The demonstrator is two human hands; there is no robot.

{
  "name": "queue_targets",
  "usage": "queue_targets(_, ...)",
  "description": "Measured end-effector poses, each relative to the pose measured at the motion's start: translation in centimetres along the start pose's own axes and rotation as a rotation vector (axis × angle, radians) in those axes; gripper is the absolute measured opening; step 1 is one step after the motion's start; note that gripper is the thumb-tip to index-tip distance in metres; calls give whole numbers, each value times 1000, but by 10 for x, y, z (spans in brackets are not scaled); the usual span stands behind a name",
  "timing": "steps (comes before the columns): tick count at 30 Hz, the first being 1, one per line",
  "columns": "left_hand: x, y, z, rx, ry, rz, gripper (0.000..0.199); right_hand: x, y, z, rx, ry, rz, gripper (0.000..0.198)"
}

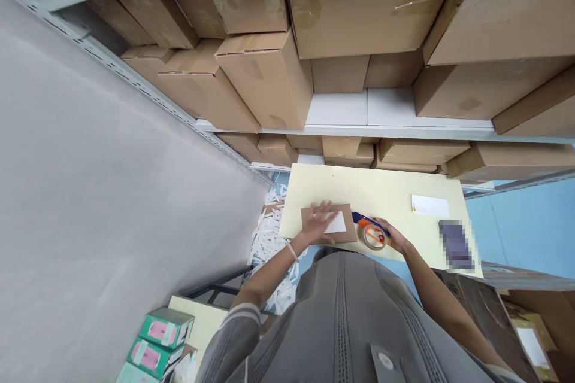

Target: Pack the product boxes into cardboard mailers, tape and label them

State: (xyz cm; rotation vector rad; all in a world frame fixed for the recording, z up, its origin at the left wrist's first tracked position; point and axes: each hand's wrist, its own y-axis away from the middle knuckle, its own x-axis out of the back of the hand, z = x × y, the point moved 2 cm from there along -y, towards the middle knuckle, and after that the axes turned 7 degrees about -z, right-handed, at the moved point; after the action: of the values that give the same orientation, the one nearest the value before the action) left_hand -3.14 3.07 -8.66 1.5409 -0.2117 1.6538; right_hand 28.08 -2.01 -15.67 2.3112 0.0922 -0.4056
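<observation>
A small brown cardboard box with a white label on top lies near the front edge of the pale yellow table. My left hand rests over the box's left part with fingers spread, covering some of the label. Just right of the box, my right hand grips a blue and orange tape dispenser that carries a roll of tape. The dispenser's blue end is at the box's right side; whether they touch I cannot tell.
A white slip or pad and a blurred dark rectangular item lie on the table's right. Shelves full of cardboard boxes stand behind. White paper strips cover the floor at left. Green boxes are stacked at lower left.
</observation>
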Motion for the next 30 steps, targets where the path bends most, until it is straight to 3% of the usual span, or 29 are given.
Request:
queue_targets(3, -10, -21, 39, -198, -58, 34, 115, 1, 12, -6, 0, -33, -131, 47)
queue_targets(7, -4, -37, 51, -257, -118, 51, 118, -1, 25, -12, 40, 36, -222, 53)
queue_targets(11, 5, -47, 48, -214, -102, 74, 115, -5, 24, -16, 163, 144, -161, 56)
queue_targets(17, 24, -84, 44, -75, -41, 68, 112, -5, -5, -50, 380, 445, 84, 63)
queue_targets(21, 38, -108, 40, -47, -24, 46, 111, 11, -21, -81, 379, 637, 224, 53)
queue_targets(26, 41, -121, 37, -35, -2, 23, 109, 38, -10, -96, 373, 641, 152, 51)
queue_targets(30, 38, -126, 37, -25, 18, 18, 109, 58, 22, -75, 312, 528, 114, 57)
